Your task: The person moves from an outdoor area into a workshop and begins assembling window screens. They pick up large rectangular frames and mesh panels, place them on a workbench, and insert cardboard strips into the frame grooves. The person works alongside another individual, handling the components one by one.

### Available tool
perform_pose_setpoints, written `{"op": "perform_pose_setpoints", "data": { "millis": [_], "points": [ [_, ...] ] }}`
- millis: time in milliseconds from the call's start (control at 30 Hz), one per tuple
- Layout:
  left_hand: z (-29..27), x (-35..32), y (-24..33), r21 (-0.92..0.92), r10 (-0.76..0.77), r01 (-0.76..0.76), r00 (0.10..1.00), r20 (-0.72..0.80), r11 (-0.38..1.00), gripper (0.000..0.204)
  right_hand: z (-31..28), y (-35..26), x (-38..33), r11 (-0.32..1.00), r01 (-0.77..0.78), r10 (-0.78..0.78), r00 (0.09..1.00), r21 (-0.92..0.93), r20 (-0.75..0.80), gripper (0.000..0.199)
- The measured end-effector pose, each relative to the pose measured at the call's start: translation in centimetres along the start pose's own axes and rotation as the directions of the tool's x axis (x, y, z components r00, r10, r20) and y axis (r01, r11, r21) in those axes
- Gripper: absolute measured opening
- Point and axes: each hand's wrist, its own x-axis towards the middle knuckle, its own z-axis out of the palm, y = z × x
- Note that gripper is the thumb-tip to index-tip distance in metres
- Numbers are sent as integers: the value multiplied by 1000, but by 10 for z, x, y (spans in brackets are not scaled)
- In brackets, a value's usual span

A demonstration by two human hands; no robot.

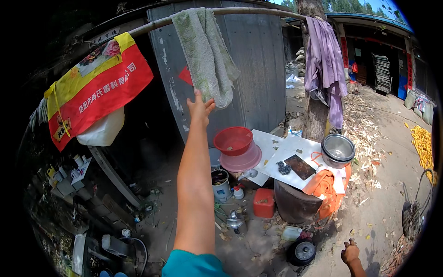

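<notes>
My left hand (200,110) is raised on a stretched arm, fingers apart, at the lower edge of a pale green towel (203,55). A fingertip overlaps the towel; whether it touches the cloth I cannot tell. The towel hangs folded over a wooden pole (258,11). Low at the right, away from the table, my right hand (350,252) hangs with loosely bent fingers and nothing visible in them. On the same pole, to the left, is a red and yellow printed cloth (104,85). A purple garment (323,55) hangs by the tree trunk at the pole's right end.
Red and pink basins (241,159) and metal bowls (338,148) sit on a white-topped table (295,150). Below are a bucket (221,191), a red container (264,203), a kettle (236,224) and a black lidded pot (301,252). A grey metal panel (258,69) stands behind the towel.
</notes>
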Motion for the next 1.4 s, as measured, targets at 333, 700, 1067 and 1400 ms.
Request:
{"op": "perform_pose_setpoints", "data": {
  "millis": [333,700,1067,1400],
  "points": [
    [56,-257,-18,622,-535,-154,379,755,768,19,-130,-101,149,523,191,-127,981,831,-145,44],
    [29,-368,-32,599,-730,495,112,674,630,30,-173,-260,99,-143,-547,-881,450,825,146,24],
    [-11,-400,-103,278,-648,587,657,385,760,23,-158,-296,49,-678,-577,-622,780,455,64,22],
    [10,-385,-123,-131,-208,324,819,535,937,32,-196,-282,38,-232,701,-111,670,675,-734,31]
  ]
}}
